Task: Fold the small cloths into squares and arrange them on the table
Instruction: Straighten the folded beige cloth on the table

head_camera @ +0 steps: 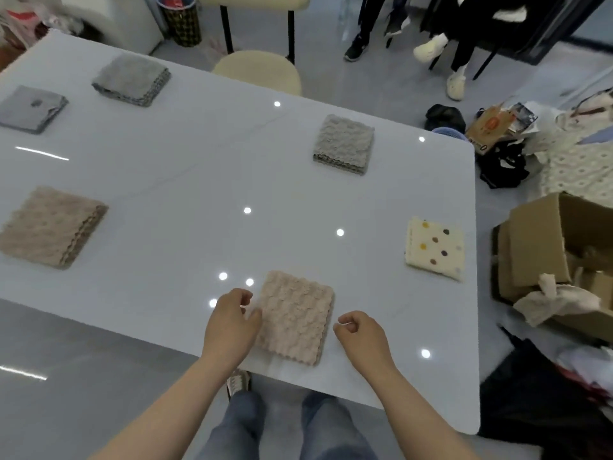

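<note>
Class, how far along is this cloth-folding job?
Done: three grey cloths, a brown cloth and a polka-dot cloth lie folded square, spread over the table. In hand: the folded pink cloth between the left hand and right hand. Possibly left: a crumpled cloth in the cardboard box.

I read this as a cluttered home room: glossy white bench (199,180), cream chair (257,69) well beyond my fingers (245,295), open cardboard box (544,247) and heaped clothes (577,171) on the floor (381,88) to their right.
</note>
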`<action>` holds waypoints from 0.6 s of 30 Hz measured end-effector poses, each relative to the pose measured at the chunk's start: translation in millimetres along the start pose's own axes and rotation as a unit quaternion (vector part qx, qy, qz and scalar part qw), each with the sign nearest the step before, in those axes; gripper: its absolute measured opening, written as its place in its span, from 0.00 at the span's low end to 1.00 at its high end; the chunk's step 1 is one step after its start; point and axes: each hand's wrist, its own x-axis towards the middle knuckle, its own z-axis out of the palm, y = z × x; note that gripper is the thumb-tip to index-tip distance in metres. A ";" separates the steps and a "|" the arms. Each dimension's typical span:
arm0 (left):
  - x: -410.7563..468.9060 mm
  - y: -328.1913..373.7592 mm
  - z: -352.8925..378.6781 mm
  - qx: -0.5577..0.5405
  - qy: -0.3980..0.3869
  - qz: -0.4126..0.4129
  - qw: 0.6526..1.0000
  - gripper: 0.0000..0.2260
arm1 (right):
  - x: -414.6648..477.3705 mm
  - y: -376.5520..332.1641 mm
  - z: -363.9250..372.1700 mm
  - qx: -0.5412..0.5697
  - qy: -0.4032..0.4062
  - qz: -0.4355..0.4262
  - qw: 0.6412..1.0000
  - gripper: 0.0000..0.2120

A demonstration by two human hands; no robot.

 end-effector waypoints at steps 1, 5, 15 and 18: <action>5.9 -5.2 -4.6 0.005 -0.014 0.003 1.000 0.15 | -1.6 -1.0 7.6 0.003 0.014 0.013 1.000 0.13; 24.0 -22.4 -14.3 0.035 -0.089 0.007 0.995 0.16 | -7.8 -2.4 35.5 0.034 0.039 0.069 0.996 0.20; 35.4 -34.4 -8.3 0.029 -0.144 0.006 0.989 0.12 | -11.7 -8.9 65.0 0.087 0.075 0.087 0.990 0.18; 36.0 -33.1 -5.9 0.030 -0.139 0.008 0.990 0.11 | -9.6 -10.9 66.0 0.091 0.073 0.083 0.990 0.10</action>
